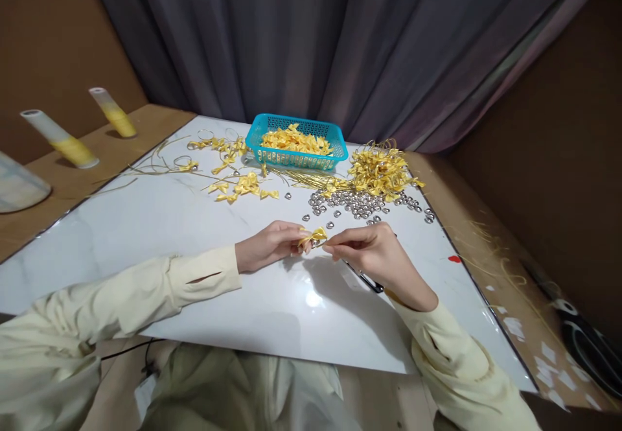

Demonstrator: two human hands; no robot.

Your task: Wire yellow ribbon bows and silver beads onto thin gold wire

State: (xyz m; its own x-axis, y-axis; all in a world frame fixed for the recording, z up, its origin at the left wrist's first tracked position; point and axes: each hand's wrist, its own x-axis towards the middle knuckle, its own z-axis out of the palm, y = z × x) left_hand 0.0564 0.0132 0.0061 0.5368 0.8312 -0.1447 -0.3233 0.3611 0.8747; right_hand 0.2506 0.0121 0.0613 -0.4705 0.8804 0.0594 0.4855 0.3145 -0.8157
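Note:
My left hand (269,244) pinches a small yellow ribbon bow (315,235) just above the white board (194,256). From the right, my right hand (372,253) meets it, fingers pinched at the bow's right end. What those fingertips grip is too small to make out. A dark pen-like tool (365,280) lies under my right hand. Just beyond the hands lie several silver heart-shaped beads (357,204).
A turquoise basket (296,142) of yellow bows stands at the board's far edge. A heap of bows with gold cords (381,172) lies to its right, loose bows (243,186) to its left. Two white-and-yellow spools (61,139) stand at far left. Scissors (590,347) lie at right.

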